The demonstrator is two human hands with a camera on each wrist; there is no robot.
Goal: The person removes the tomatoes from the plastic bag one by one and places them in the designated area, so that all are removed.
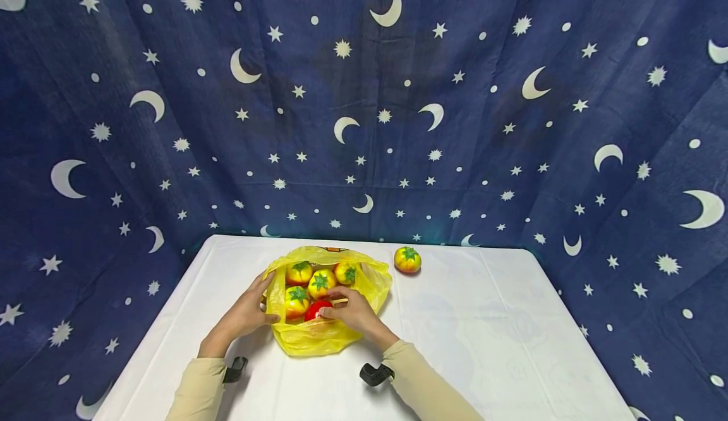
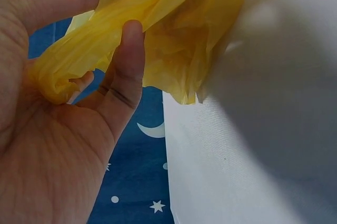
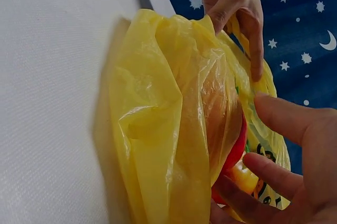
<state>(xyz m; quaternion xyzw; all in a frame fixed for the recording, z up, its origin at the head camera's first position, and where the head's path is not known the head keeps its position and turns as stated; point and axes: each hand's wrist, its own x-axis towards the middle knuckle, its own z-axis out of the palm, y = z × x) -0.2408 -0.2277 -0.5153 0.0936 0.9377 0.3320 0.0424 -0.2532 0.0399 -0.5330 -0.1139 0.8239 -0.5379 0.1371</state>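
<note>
Yellow plastic bag [image 1: 318,343] between my hands: my left hand [image 1: 247,310] grips its edge, while my right hand [image 1: 355,312] has its fingers parted, touching the red fruit [image 1: 314,310] inside. Four yellow fruits [image 1: 321,285] are already in; one loose fruit [image 1: 407,260], beyond my right hand, seems all that's left.

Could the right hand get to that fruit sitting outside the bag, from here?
Probably yes: the fruit sits uncovered on the table beside the yellow bag. The right hand would likely just need to lift clear of the bag's side first.
</note>
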